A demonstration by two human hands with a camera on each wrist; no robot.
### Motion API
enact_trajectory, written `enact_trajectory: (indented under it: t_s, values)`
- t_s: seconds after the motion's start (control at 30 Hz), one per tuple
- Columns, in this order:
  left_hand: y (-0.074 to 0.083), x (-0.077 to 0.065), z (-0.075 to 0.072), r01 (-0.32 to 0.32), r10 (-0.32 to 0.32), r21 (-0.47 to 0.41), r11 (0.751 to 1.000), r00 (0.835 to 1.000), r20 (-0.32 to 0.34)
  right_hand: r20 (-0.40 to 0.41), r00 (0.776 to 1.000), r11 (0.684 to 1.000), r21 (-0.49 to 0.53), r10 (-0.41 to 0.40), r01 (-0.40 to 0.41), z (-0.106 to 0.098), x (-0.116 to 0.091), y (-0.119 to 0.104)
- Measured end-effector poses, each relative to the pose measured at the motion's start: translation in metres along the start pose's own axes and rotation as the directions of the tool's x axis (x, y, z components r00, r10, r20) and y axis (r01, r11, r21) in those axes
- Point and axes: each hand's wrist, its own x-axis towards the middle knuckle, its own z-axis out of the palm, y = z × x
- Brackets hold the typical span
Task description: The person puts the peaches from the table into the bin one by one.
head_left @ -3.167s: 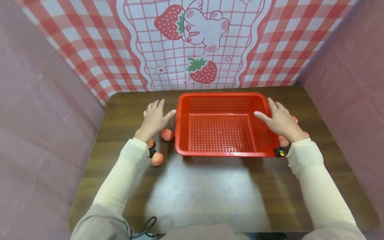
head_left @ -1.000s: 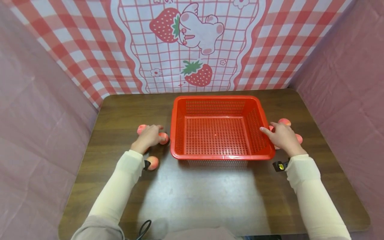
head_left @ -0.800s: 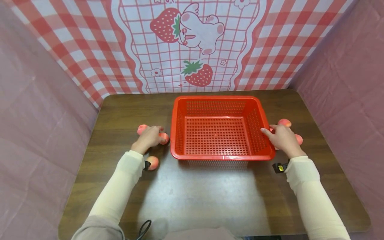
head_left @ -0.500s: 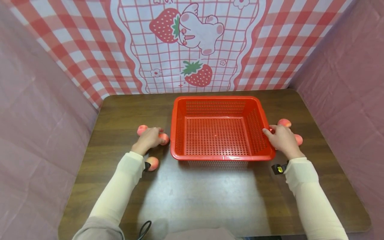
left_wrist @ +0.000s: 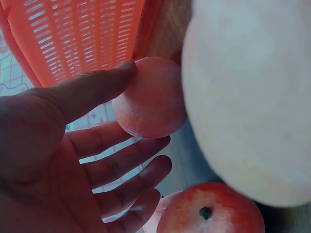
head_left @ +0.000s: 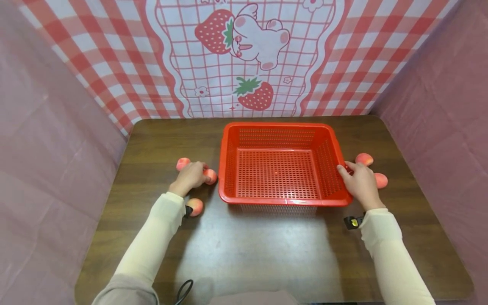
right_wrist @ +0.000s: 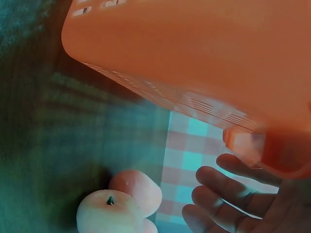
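Note:
In the head view my left hand (head_left: 192,174) is left of the red plastic basket (head_left: 285,201), at a peach (head_left: 210,176) by its left side. The left wrist view shows the thumb and index finger around that peach (left_wrist: 153,99), the other fingers stretched. My right hand (head_left: 360,182) grips the basket's right edge, thumb at the rim. In the right wrist view, fingers (right_wrist: 233,194) lie beneath the orange-looking basket (right_wrist: 194,48); the thumb is hidden there. Mesh floor and sides of the basket show, with no fruit inside.
On the left lie another peach (head_left: 183,164) and a nearer peach (head_left: 196,207) beside the left wrist strap. Two peaches (head_left: 364,159) lie right of my right hand. A brown wooden table (head_left: 267,254) carries everything; a checked cloth (head_left: 114,63) hangs behind. A black cable (head_left: 184,291) lies in front.
Since the oldest frame, both hands have come down and back from beside the basket's ends, left to the peach, right to the rim. In the last second my right hand slid slightly nearer.

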Motion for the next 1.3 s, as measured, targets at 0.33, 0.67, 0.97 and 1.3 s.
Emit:
enact_trajectory:
  t_s: [0.33, 0.67, 0.97, 1.3]
  values:
    - [0.002, 0.001, 0.000, 0.029, -0.029, -0.009, 1.000, 1.000, 0.004, 0.032, 0.998, 0.998, 0.015, 0.055, -0.055, 0.003, 0.001, 0.001]
    - [0.002, 0.002, -0.002, 0.023, -0.022, -0.029, 0.999, 1.000, 0.006, 0.024, 0.997, 0.997, 0.013, 0.070, -0.070, 0.001, -0.001, -0.003]
    - [0.005, -0.001, -0.010, 0.028, -0.031, -0.041, 0.999, 0.996, -0.082, 0.006, 0.997, 0.997, 0.016, 0.072, -0.072, 0.000, -0.003, -0.004]
    - [0.005, -0.001, -0.017, 0.017, -0.030, -0.075, 0.997, 0.984, -0.175, 0.019, 0.997, 0.996, 0.041, 0.079, -0.080, -0.002, -0.002, -0.002]
